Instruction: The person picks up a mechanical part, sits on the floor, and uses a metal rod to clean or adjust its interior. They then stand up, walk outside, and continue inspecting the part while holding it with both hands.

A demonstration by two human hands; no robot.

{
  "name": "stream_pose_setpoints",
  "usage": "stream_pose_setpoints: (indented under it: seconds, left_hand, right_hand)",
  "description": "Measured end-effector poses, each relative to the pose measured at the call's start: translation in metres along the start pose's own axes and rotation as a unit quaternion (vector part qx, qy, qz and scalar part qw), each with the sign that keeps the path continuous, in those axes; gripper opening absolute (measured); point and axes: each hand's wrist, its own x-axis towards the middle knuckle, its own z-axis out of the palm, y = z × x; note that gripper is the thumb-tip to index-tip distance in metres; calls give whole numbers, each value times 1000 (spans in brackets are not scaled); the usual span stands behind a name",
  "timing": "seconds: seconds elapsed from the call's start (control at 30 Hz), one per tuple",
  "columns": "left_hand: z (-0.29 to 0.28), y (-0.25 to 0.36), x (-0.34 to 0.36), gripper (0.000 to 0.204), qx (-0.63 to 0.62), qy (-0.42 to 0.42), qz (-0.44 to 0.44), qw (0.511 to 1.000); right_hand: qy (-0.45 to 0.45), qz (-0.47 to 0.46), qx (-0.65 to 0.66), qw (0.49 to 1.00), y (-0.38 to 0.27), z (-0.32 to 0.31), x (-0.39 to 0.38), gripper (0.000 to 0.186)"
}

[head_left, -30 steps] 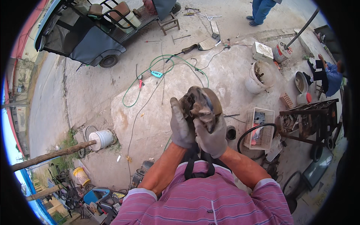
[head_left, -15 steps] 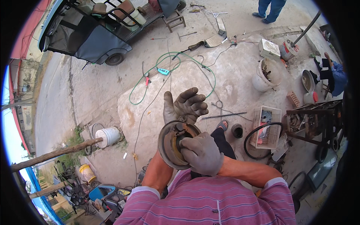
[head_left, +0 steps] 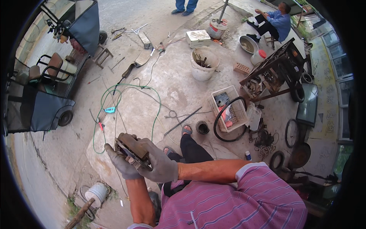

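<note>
In front of my chest, both gloved hands grip a rusty brown metal brake assembly (head_left: 134, 147), tilted and seen nearly edge-on. A broad curved face like a brake shoe shows on its upper side. My left hand (head_left: 125, 166) is closed around its left and lower side, the thumb sticking out at the left. Against the right side, my right hand (head_left: 162, 162) is closed, its fingers over the top edge. The hands hide much of the part's inside. Both grey gloves are stained dark.
A green hose (head_left: 158, 118) loops over the concrete beyond my hands. At right are a white crate (head_left: 242, 114), a black rubber ring (head_left: 215, 126), a white bucket (head_left: 202, 72) and a metal workbench (head_left: 263, 68). One person (head_left: 280, 21) sits far right. A three-wheeled cart (head_left: 42, 103) stands left.
The view has swung right. The round brake part has turned from face-on to nearly edge-on. My left hand, spread open behind it before, is now closed on it; my right hand has shifted to its side.
</note>
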Motion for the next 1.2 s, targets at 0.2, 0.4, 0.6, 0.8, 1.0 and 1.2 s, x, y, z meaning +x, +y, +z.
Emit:
stream_pose_setpoints:
  seconds: [0.2,0.4,0.6,0.8,1.0,1.2]
  left_hand:
    - [55,-18,8,69,114,-151,26,982]
    - [65,-27,7,70,175,-51,37,983]
    - [67,-33,41,74,320,-27,150,935]
    - [77,-38,33,72,281,15,174,944]
    - [85,-31,69,74,274,-87,-5,958]
    - [99,-78,60,73,202,-42,-6,978]
  right_hand:
    - [53,-48,-19,997,-15,-20,5,54]
    - [111,40,127,985,-7,-26,4,50]
    - [114,62,137,982,-13,-35,-3,48]
    - [92,38,40,994,-23,-39,18,48]
    - [193,0,52,980,-16,-41,18,45]
    - [207,-7,10,978,1,-77,35,43]
